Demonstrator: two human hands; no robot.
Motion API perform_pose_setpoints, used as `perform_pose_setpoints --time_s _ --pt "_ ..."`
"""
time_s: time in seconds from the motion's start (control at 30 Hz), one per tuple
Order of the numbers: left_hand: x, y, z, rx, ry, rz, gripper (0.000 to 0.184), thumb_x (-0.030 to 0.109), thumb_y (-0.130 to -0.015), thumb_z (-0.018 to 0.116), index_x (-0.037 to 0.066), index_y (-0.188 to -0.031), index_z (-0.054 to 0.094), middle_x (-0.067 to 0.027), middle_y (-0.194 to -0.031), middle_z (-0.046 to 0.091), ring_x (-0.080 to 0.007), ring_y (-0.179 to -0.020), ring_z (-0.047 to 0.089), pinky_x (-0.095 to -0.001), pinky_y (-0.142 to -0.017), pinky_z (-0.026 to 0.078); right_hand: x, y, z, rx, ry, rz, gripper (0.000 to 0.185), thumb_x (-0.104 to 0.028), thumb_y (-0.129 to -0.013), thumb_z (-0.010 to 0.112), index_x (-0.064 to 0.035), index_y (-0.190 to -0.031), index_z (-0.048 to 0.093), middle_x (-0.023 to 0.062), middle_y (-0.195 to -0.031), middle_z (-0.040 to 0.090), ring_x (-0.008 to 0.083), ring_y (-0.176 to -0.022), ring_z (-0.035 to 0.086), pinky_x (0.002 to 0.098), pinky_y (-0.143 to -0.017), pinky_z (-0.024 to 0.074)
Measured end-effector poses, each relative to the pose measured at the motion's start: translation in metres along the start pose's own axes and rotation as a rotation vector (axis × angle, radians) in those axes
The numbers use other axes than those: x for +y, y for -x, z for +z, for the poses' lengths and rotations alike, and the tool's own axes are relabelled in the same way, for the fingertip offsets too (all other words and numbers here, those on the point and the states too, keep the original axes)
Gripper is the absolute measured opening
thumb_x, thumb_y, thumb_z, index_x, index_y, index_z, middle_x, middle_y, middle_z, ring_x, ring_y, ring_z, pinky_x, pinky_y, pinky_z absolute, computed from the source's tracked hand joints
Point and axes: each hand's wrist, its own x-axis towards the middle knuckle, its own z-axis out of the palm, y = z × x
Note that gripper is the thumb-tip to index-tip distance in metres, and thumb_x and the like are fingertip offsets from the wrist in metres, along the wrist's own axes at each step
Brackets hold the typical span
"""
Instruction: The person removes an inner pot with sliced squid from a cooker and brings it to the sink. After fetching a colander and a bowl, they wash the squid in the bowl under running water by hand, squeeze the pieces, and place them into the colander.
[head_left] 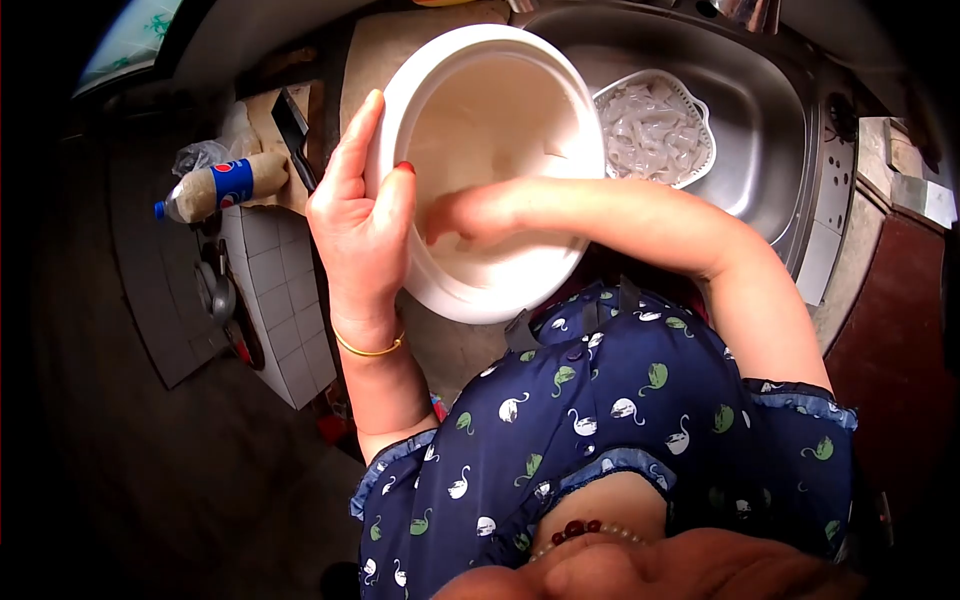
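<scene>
A round white plastic basin (500,307) is tilted toward me, with cloudy pale liquid in it. My left hand (362,215) grips its left rim, thumb over the inside and fingers along the outer wall. My right hand (475,218) reaches down inside the basin, low on its left side. Its fingers point downward and are blurred, so whether they hold anything cannot be made out. Beyond my right forearm, a white perforated basket (708,135) holds translucent, glossy pieces (652,125).
The basket sits in a stainless steel sink (755,150) at right. On the left, a blue-capped plastic bottle (222,187) with grainy pale contents lies beside a black-handled cleaver (292,135). A white-tiled counter side (280,300) drops away below them.
</scene>
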Motion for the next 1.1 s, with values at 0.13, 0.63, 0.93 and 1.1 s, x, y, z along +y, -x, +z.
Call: perform_pose_setpoints --time_s 0.13,0.63,0.93,1.1 --pt "0.004 0.000 0.000 0.004 0.004 -0.015 0.048 -0.006 -0.078 0.051 -0.003 -0.126 0.050 -0.0103 -0.114 0.059 -0.0125 -0.099 0.056 -0.0241 -0.088 0.043 0.012 0.011 0.016 -0.023 0.005 -0.017 0.022 -0.007 -0.078 0.052 -0.0061 -0.099 0.060 0.0143 -0.105 0.059 0.0309 -0.103 0.054 0.0389 -0.082 0.0426" --pt "0.002 0.000 0.002 0.038 -0.041 0.021 0.050 -0.002 -0.074 0.051 0.000 -0.124 0.053 -0.0148 -0.111 0.063 -0.0154 -0.095 0.061 -0.0264 -0.083 0.047 0.006 0.036 0.008 -0.148 0.536 0.187 0.021 -0.014 -0.079 0.052 -0.0034 -0.095 0.061 0.0132 -0.105 0.056 0.0309 -0.098 0.055 0.0417 -0.083 0.0440" --pt "0.009 0.001 0.011 -0.006 -0.073 0.029 0.049 -0.005 -0.077 0.050 -0.002 -0.125 0.051 -0.0103 -0.115 0.060 -0.0125 -0.098 0.057 -0.0244 -0.087 0.044 0.042 0.034 0.005 0.457 0.658 0.339 0.034 -0.020 -0.072 0.061 -0.0019 -0.100 0.058 0.0121 -0.101 0.055 0.0298 -0.098 0.051 0.0396 -0.086 0.0411" --pt "0.006 0.000 0.014 0.028 -0.103 0.066 0.049 -0.002 -0.075 0.050 0.000 -0.124 0.053 -0.0150 -0.112 0.061 -0.0169 -0.097 0.060 -0.0270 -0.084 0.047 0.030 0.036 0.009 0.200 0.529 0.283 0.033 -0.013 -0.071 0.056 -0.0036 -0.103 0.057 0.0119 -0.106 0.054 0.0305 -0.098 0.051 0.0405 -0.085 0.0413"
